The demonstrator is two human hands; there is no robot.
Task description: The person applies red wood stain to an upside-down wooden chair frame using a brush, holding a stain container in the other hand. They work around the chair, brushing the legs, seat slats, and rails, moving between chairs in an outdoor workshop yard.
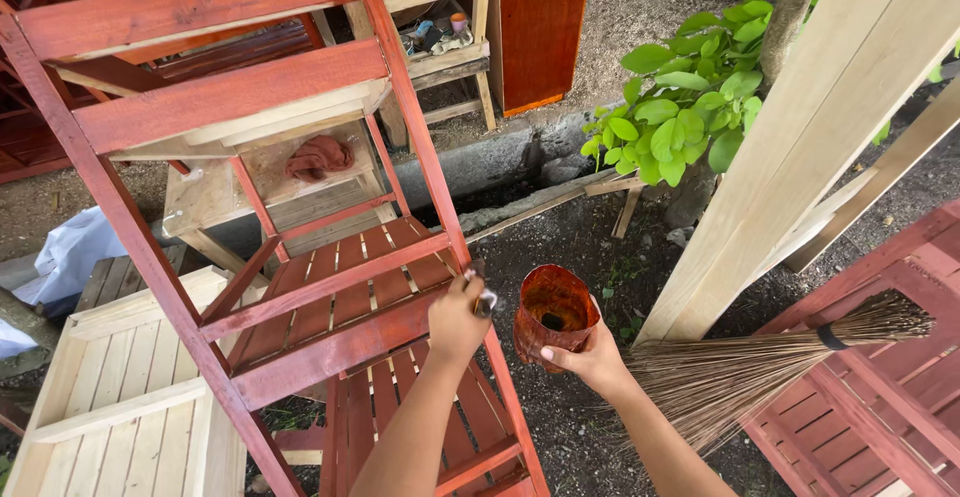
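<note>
Paintbrush (482, 292) in left hand (455, 322) touches red rack (330, 287); right hand (590, 357) grips cup (550, 312).

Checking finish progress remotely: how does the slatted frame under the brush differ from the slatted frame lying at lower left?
The red slatted frame is stained red-brown; the pale slatted frame is bare, light wood. The red one stands tilted, with the left hand holding a brush against it; the pale one lies flat, untouched. The right hand holds a stained cup. Both frames are slatted timber.

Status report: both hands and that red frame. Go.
Left hand grips brush against red frame. Right hand holds stained cup, clear of frame. Broom lies right, not blocking.
</note>
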